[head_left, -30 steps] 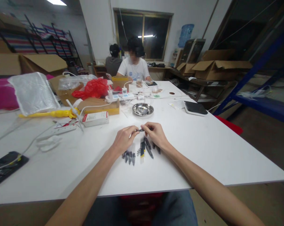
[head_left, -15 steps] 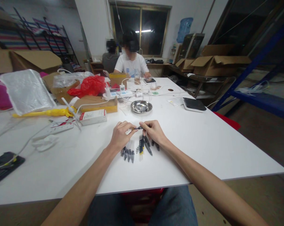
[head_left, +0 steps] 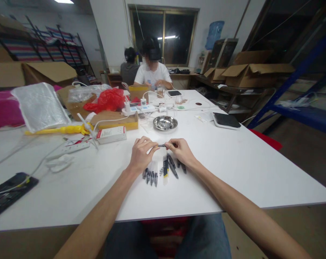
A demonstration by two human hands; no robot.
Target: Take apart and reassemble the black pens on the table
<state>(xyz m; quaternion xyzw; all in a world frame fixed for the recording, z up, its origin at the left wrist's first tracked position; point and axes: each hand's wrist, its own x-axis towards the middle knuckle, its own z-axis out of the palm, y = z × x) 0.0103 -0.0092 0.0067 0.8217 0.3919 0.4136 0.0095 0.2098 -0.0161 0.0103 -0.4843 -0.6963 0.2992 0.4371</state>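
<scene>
On the far left, a black phone (head_left: 9,190) lies on the white worktop (head_left: 233,172) with a thin white cord across it. Next comes a white power strip (head_left: 73,148). Behind it are a big clear plastic bag (head_left: 40,107), a long yellow strip (head_left: 55,130), and a red plastic bag (head_left: 105,100). A small white and red box (head_left: 111,135) sits in front of a flat cardboard box (head_left: 114,121).

The person's left hand (head_left: 141,154) is up off the worktop, and its grip is closed at one end of a thin black pen (head_left: 165,145). The right hand (head_left: 180,151) is closed on the other end, so the pen is held level in the air between the two hands. The pen is dark, slim, and shiny, and the hands hide part of it.

Just below the hands, many more pens (head_left: 154,177) lie on the worktop in a loose group. Some sit side by side and some lean across each other. A few have yellow marks, and small bits (head_left: 161,172) lie among them. So one pen is up in the hands, and the others lie flat.

Past the hands, a round steel dish (head_left: 165,123) holds some small things. Farther right is a flat black pad (head_left: 226,120).
</scene>
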